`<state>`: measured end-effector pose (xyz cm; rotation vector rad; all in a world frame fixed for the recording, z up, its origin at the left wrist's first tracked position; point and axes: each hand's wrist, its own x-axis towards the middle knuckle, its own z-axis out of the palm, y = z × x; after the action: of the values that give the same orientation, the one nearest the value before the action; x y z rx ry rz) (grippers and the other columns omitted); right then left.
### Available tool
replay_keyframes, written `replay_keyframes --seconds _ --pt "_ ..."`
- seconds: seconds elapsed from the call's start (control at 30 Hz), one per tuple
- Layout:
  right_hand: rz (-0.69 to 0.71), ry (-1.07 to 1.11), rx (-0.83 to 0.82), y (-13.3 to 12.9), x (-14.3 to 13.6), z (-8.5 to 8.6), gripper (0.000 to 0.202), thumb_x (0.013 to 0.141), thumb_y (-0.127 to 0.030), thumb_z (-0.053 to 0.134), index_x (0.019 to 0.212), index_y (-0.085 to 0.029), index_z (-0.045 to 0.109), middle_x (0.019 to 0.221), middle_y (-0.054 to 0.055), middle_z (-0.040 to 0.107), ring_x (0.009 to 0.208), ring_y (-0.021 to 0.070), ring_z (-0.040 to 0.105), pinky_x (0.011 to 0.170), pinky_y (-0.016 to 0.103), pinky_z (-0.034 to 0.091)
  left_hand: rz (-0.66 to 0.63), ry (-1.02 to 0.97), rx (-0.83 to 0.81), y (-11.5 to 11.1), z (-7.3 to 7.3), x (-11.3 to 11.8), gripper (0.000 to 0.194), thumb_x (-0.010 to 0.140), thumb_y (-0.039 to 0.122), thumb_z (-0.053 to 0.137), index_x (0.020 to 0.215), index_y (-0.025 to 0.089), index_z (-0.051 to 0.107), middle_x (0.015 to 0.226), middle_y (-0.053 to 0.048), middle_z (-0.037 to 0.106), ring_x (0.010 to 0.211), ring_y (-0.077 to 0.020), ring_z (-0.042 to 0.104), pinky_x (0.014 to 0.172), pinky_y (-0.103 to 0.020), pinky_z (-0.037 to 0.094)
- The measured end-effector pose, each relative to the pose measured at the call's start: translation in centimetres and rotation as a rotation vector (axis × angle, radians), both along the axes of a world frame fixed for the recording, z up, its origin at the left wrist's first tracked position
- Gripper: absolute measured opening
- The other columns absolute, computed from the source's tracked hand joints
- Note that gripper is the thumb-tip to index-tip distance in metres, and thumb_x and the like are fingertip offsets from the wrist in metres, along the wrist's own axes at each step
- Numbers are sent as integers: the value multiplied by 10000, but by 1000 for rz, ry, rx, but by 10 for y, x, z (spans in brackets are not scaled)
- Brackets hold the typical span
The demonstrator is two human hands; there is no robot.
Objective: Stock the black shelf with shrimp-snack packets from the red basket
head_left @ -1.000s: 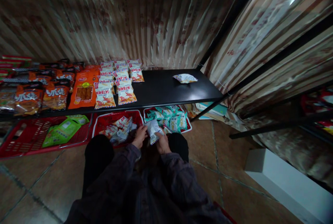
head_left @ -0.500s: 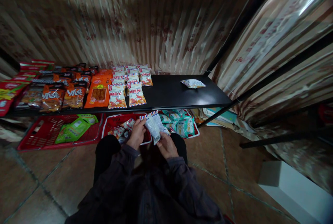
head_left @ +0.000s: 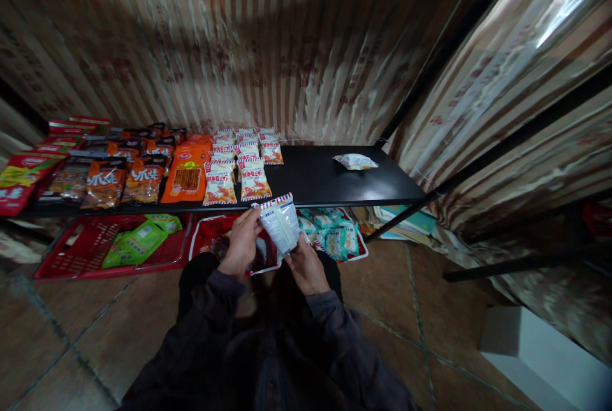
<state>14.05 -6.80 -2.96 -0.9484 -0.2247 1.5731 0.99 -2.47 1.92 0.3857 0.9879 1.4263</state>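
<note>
Between my two hands is a snack bag, its printed back turned up toward me. My left hand is closed on its upper left edge, and my right hand grips its lower right corner. The bag is above a red basket and just in front of the black shelf. Beyond it on the shelf stand rows of white-and-orange snack bags with striped edges. One more bag lies flat by itself farther right.
Orange packets, dark-topped snack bags and red packets fill the shelf's left. Below are a red basket with green packets and another with teal packets. A black post and a white box stand right.
The bag has been raised slightly and turned more upright in my hands. My left hand has shifted a little left. The view has tilted slightly.
</note>
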Motion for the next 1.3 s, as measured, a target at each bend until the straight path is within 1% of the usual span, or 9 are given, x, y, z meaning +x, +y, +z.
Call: replay_keyframes --seconds 0.13,0.23,0.4,0.6,0.8,0.9,1.0,1.17,1.3 --pt "28 -23 30 -5 -4 11 328 608 -435 778 837 -224 675 893 0 717 798 160 647 711 270 514 22 70 38 0 24 -1 358 509 392 794 713 135 650 696 -33 677 657 -140 616 706 -271 456" --pt "15 -53 38 -8 -10 16 314 632 -425 762 871 -241 674 911 -6 710 824 160 638 703 265 510 47 108 66 0 36 -2 360 494 409 795 686 141 651 643 -12 661 617 -132 597 670 -259 444" --pt "-27 -81 39 -13 -15 24 279 640 -429 748 838 -245 677 873 -24 694 743 126 614 685 242 506 50 187 142 1 46 -4 339 542 425 771 676 134 662 625 2 650 599 -118 569 640 -244 432" --pt "-42 -33 20 -15 -14 32 287 646 -422 753 846 -234 670 900 -18 691 758 123 618 685 241 518 -64 194 201 3 56 -3 336 595 441 756 715 138 673 671 -29 668 668 -153 605 672 -264 457" --pt "-73 53 -21 -9 -14 34 279 640 -419 766 812 -229 657 755 -33 690 637 102 607 588 205 521 -202 134 163 0 48 -3 371 647 431 725 903 167 676 973 -102 693 897 -208 637 815 -312 463" --pt "-82 93 -39 -4 -15 35 277 644 -399 768 816 -217 650 754 -29 694 625 104 609 587 205 529 -245 167 141 -8 41 1 382 621 390 748 922 163 683 1022 -111 687 923 -222 633 804 -307 469" --pt "-91 121 -22 -1 -17 35 266 657 -378 763 835 -218 647 782 -32 702 675 106 628 631 202 538 -307 176 177 -17 36 9 436 631 339 750 1026 176 663 1047 -103 683 963 -231 624 829 -314 470" --pt "-154 118 -65 2 -20 32 214 689 -349 739 834 -223 646 770 -27 697 654 107 619 596 209 530 -281 157 219 -22 25 19 478 654 276 739 1107 188 613 1086 -94 672 999 -229 616 851 -318 477" --pt "-139 63 -10 1 -20 31 221 702 -386 719 837 -228 645 799 -22 691 703 107 619 660 219 534 -249 148 191 -20 18 20 499 632 276 755 1097 176 605 1065 -101 681 955 -235 635 825 -324 491"
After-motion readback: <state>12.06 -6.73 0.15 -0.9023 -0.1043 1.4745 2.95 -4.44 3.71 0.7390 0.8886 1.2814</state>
